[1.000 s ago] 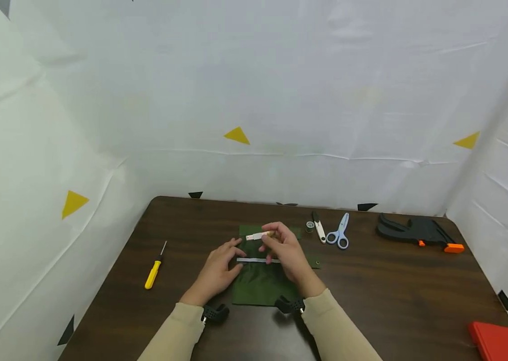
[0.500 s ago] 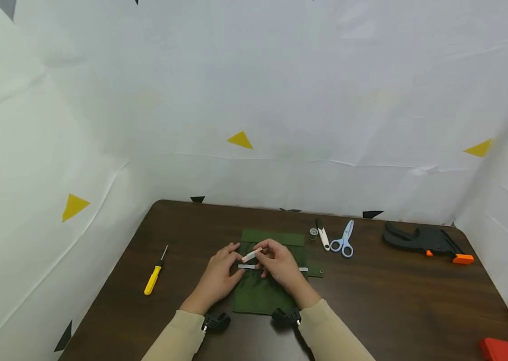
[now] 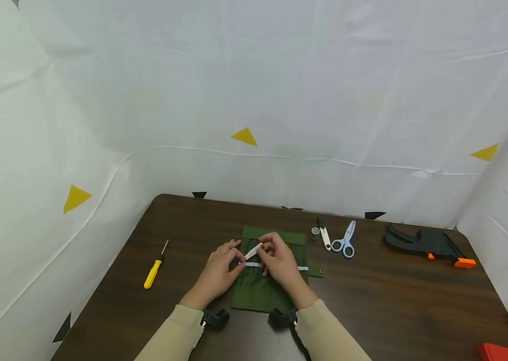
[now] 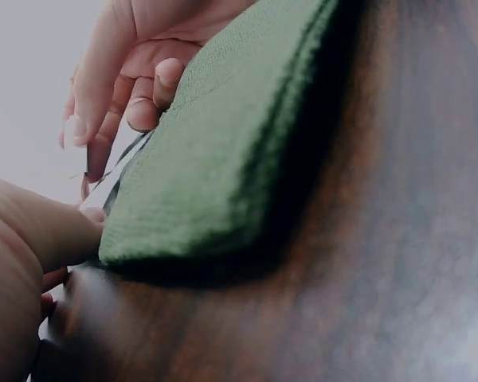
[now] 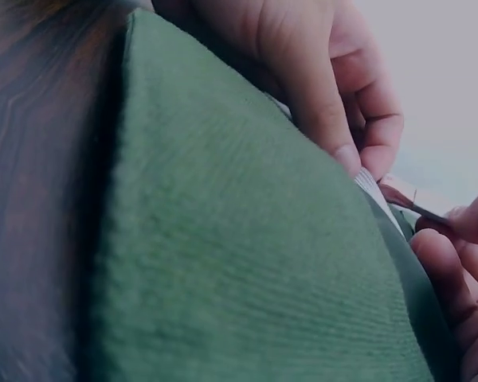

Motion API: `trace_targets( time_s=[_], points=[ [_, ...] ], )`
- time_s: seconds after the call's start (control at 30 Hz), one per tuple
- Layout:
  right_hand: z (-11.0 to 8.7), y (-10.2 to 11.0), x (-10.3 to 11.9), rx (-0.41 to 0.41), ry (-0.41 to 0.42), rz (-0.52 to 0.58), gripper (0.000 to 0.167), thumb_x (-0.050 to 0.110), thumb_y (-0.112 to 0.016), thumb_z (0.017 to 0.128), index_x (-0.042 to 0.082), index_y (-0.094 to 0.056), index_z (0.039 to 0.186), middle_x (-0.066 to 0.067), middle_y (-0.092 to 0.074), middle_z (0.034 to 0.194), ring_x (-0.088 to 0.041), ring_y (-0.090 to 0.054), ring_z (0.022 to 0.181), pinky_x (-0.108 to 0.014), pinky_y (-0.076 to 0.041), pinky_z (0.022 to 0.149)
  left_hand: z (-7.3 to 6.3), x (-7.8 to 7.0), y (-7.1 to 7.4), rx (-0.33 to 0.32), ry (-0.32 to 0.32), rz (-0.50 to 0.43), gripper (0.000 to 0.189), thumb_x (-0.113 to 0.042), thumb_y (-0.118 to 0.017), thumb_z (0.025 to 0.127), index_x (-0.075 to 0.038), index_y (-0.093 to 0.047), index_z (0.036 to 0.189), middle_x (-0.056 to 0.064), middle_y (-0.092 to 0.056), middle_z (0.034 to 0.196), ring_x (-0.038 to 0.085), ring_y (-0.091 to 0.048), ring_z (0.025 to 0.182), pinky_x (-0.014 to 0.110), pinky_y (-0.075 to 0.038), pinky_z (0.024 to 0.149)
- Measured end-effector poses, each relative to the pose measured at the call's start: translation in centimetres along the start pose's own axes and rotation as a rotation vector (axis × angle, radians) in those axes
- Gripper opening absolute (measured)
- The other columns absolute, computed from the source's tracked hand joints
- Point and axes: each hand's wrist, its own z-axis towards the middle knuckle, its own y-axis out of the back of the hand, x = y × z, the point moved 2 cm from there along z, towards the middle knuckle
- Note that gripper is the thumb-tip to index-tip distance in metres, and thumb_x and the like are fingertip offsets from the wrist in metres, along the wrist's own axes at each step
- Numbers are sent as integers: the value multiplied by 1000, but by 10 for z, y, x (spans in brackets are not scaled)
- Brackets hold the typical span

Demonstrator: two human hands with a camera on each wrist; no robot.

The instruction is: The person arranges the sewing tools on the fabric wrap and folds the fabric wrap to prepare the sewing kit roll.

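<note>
A green fabric tool roll (image 3: 260, 293) lies in front of me in the head view, with a white elastic band (image 3: 303, 268) across its middle. My right hand (image 3: 279, 261) pinches a small, flat white strip (image 3: 252, 252) between thumb and fingers; its exact kind is unclear. The strip slants down toward the left, its lower end right at the band. At the roll's left edge, my left hand (image 3: 219, 272) pinches the band, its thumb (image 5: 342, 155) pressed on the ribbed elastic in the right wrist view. The fingers hide part of the band.
A yellow-handled screwdriver (image 3: 153, 271) lies left of the roll. Behind it to the right are a small round spool (image 3: 314, 233), white thread snips (image 3: 324, 236) and light-blue scissors (image 3: 344, 243). Farther right lie a black and orange clamp (image 3: 427, 244) and a red case (image 3: 504, 352).
My right hand has brought the white strip down and left, from above the roll to the band, turning it from nearly level to slanted. My left fingers have closed in on the band.
</note>
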Motion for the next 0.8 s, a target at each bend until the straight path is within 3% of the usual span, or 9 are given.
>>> trace_targets(
  time_s=[0.2,0.47,0.8],
  points=[
    [-1,-1,1,-3,9,-44,23,12,-69,108,3,-63,129,-19,-75,100,-21,-65,61,-36,-57,49,-1,-2,2,-7,-19,-9,8,-15,-76,104,-20,-70,104,17,-54,164,44,-42,159,72,-34,122],
    [-3,0,1,22,13,-139,22,22,-72,108,13,-69,127,-10,-73,90,-19,-60,57,-37,-57,49,0,0,2,-17,-22,-35,9,-18,-76,104,-24,-69,105,15,-55,163,40,-43,159,73,-33,123],
    [-3,0,2,77,44,-179,21,23,-73,107,17,-72,128,-5,-73,92,-22,-62,61,-37,-57,51,-1,3,1,-14,-15,-36,10,-21,-75,105,-26,-67,105,11,-54,164,37,-42,159,70,-33,125]
  ],
)
